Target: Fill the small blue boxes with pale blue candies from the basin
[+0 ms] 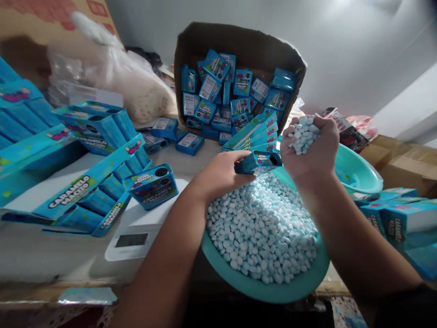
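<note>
My left hand [229,175] grips a small blue candy box [254,162], tilted on its side over the basin, with a round hole in the end facing right. Cupped in my right hand [319,152] is a heap of small pale-blue candies [305,135], raised to the right of that box. Below both hands, a turquoise basin [266,291] is filled with the same white and pale-blue candies [262,228]. Left of my left forearm, another blue candy box [152,186] with a hole in its top stands on a white digital scale [136,228]; its display is unreadable.
Behind the basin, a cardboard carton [239,36] lies open with many blue boxes. Display trays [82,191] of boxes stand at left, near a plastic bag [129,86]. A second turquoise basin [362,168] and stacked blue cartons [403,218] are at right.
</note>
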Tool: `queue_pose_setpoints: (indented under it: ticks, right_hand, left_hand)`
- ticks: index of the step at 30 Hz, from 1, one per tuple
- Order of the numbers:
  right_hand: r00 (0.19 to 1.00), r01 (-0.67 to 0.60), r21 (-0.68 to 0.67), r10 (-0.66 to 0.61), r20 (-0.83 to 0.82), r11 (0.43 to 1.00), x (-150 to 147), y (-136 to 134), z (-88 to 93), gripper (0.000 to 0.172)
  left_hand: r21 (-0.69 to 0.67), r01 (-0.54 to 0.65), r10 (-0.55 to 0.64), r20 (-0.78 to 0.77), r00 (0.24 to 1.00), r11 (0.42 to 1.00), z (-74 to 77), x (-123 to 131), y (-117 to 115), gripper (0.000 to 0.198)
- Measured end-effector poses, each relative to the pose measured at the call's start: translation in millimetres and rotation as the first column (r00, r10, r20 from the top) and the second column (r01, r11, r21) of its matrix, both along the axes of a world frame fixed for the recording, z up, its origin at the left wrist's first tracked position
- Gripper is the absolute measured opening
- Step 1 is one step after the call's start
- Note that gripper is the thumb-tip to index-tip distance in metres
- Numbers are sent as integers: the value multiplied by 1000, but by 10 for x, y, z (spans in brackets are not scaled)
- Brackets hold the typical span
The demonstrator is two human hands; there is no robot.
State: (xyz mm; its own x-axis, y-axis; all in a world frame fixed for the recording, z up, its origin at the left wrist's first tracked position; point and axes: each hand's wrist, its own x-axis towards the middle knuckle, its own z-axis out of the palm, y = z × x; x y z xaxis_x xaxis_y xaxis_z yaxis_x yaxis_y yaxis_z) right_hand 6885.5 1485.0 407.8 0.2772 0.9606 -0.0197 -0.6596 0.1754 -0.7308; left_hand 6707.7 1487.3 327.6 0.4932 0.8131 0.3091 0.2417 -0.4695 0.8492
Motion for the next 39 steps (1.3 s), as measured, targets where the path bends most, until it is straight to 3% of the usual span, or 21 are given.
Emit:
queue_pose_setpoints:
  ticks: [4,9,18,24,30,34,39]
  right_hand:
    - [996,62,101,-68,64,993,-40,53,-109,14]
    - [993,74,89,-82,88,993,12,127,-165,9]
    - [990,62,130,-77,117,990,-2,85,-181,16]
    - [988,59,80,-69,136,995,50,94,-224,25]
    - [952,39,236,-108,285,971,73,110,-358,14]
    - [935,6,244,-91,342,970,85,126,-401,19]
    - [948,37,237,-109,298,971,96,134,-399,20]
  left_hand:
    - [37,-11,12,-43,999,999,17,-13,1,34]
    - [46,-6,9,-57,998,999,22,-30,7,37]
    - [23,-1,3,-77,997,1000,27,-31,-4,33]
    - [-11,11,-12,-73,997,1000,20,-15,8,34]
    - [61,-61,69,-124,990,996,40,-16,-7,36]
    - [88,-48,58,-115,992,995,66,-18,-28,30]
    - [88,-31,41,-110,993,996,70,-23,-30,27]
